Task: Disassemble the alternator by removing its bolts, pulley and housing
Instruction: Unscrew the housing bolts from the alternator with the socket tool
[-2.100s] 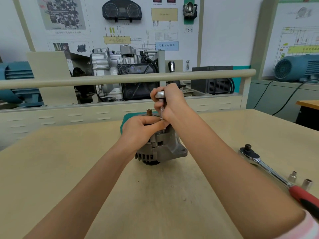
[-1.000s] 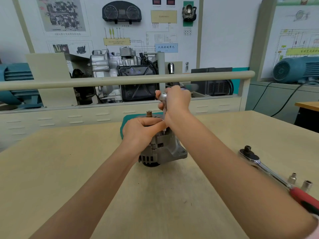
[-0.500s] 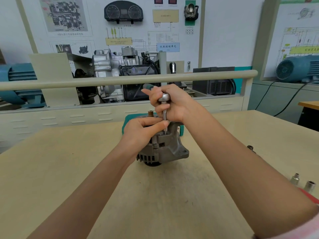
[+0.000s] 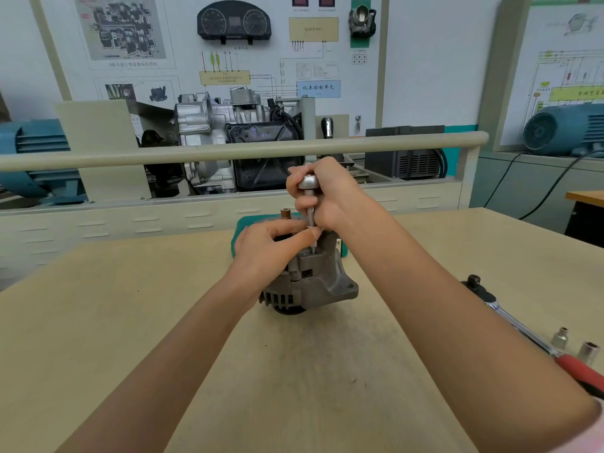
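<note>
A single head-worn wide-angle camera looks forward and down, close over the table (image 4: 137, 322), facing the wall.

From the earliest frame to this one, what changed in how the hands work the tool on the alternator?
The right hand shifted its grip round the top of the upright driver, so its rounded metal cap, half hidden before, now shows fully. The left hand kept its fingertips at the driver's lower shaft. The alternator stayed in place on the table, and the ratchet and two sockets stayed put.
</note>
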Motion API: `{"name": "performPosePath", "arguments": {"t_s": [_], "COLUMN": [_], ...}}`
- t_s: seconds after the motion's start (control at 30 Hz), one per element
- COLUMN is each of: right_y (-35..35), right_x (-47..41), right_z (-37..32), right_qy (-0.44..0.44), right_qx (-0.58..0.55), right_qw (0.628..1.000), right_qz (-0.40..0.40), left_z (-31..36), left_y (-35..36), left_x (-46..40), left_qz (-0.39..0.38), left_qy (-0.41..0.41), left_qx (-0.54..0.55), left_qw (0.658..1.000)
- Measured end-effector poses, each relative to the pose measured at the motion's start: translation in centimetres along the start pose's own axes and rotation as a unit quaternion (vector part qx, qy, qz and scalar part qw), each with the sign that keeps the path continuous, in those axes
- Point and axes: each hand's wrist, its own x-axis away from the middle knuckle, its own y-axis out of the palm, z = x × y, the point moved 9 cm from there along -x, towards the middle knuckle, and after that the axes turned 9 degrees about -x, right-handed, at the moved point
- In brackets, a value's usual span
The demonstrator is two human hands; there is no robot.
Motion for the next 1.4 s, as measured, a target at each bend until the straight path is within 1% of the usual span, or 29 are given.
{"name": "performPosePath", "arguments": {"t_s": [0.1,0.2,0.27,0.37,0.4,0.43,0.47,0.53,0.63,0.73,0.8,0.87,0.93,1.0,1.03,1.07,1.13,1.2,1.3,1.33,1.4], "right_y": [0.5,0.5,-0.1,-1.3,-1.4,-1.4,-1.3,-0.8,0.3,1.6,2.0,1.9,1.0,-0.7,-1.4,-1.7,-1.0,0.3,1.8,2.1,2.1], "right_x": [0.2,0.5,0.4,0.8,0.9,1.0,0.9,0.6,0.0,0.0,0.4,0.6,0.4,0.6,0.8,0.8,0.5,0.1,-0.3,-0.2,0.2], "right_z": [0.6,0.5,-0.1,-1.4,-1.6,-1.5,-1.4,-1.0,0.2,1.6,1.9,1.7,0.5,-1.0,-1.4,-1.5,-1.2,-0.1,1.6,2.0,2.3], "right_qy": [0.045,0.035,-0.023,-0.165,-0.196,-0.206,-0.2,-0.149,-0.021,0.097,0.12,0.09,-0.012,-0.138,-0.175,-0.185,-0.142,-0.046,0.089,0.117,0.138], "right_qx": [0.004,-0.009,-0.023,-0.009,-0.005,-0.004,0.0,0.021,0.036,0.046,0.06,0.043,0.012,-0.015,-0.028,-0.036,-0.01,0.042,0.067,0.066,0.052], "right_qw": [0.998,0.998,0.999,0.982,0.974,0.971,0.973,0.985,0.999,0.99,0.983,0.989,0.999,0.989,0.981,0.977,0.988,0.998,0.989,0.983,0.979], "right_qz": [-0.042,-0.042,0.0,0.095,0.113,0.118,0.114,0.086,0.012,-0.086,-0.123,-0.11,-0.043,0.051,0.084,0.095,0.067,0.007,-0.099,-0.124,-0.14], "left_z": [0.1,0.0,-0.1,-0.2,-0.2,-0.2,-0.1,0.1,0.2,0.2,0.2,0.1,0.1,0.0,0.0,0.0,0.1,0.2,0.2,0.2,0.1], "left_y": [-0.1,-0.1,-0.2,-0.3,-0.3,-0.3,-0.2,-0.2,-0.1,-0.1,-0.2,-0.2,-0.2,-0.2,-0.2,-0.2,-0.1,-0.1,-0.1,-0.1,-0.1], "left_x": [0.1,0.2,0.2,0.1,0.1,0.1,0.1,0.1,0.1,0.3,0.3,0.3,0.2,0.1,0.1,0.1,0.0,0.1,0.1,0.1,0.1], "left_qz": [-0.004,0.002,0.016,0.046,0.052,0.054,0.051,0.037,0.002,-0.022,-0.018,-0.008,0.009,0.03,0.039,0.044,0.038,0.023,-0.006,-0.015,-0.028], "left_qy": [0.003,-0.002,-0.008,-0.017,-0.019,-0.019,-0.018,-0.01,0.003,0.009,0.009,0.004,-0.002,-0.009,-0.013,-0.016,-0.014,-0.01,-0.003,-0.003,-0.001], "left_qx": [0.019,0.029,0.034,0.026,0.021,0.014,0.011,0.003,-0.004,0.0,0.011,0.022,0.027,0.015,0.003,-0.008,-0.014,-0.012,-0.016,-0.015,-0.003], "left_qw": [1.0,1.0,0.999,0.998,0.998,0.998,0.998,0.999,1.0,1.0,1.0,1.0,1.0,0.999,0.999,0.999,0.999,1.0,1.0,1.0,1.0]}}
